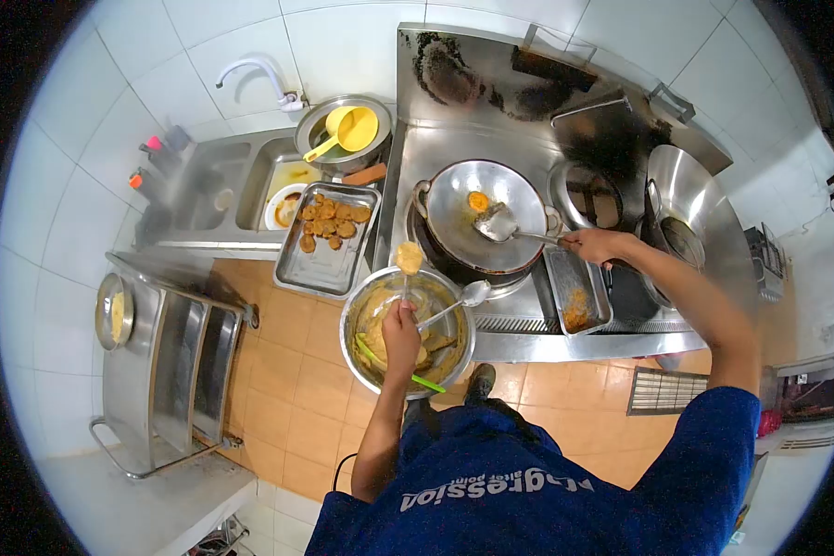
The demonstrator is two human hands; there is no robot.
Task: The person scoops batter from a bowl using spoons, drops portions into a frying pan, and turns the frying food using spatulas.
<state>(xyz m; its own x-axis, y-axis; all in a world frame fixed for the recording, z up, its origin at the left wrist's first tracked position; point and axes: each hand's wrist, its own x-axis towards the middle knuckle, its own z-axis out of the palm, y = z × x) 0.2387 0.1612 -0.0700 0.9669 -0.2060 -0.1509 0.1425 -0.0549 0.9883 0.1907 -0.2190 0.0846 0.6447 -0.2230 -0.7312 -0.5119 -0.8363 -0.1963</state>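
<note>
Gripping batter-coated spoon (408, 262) above bowl (469, 341), left hand (400, 335); right hand (595, 246) clasping spatula (498, 223) in wok (454, 192).

Your left hand (401, 335) was curled in a grip before you, its forearm (380, 431) angled forward, while your right arm (700, 301) stretched outward, bent, the right hand (595, 247) likewise clenched
</note>
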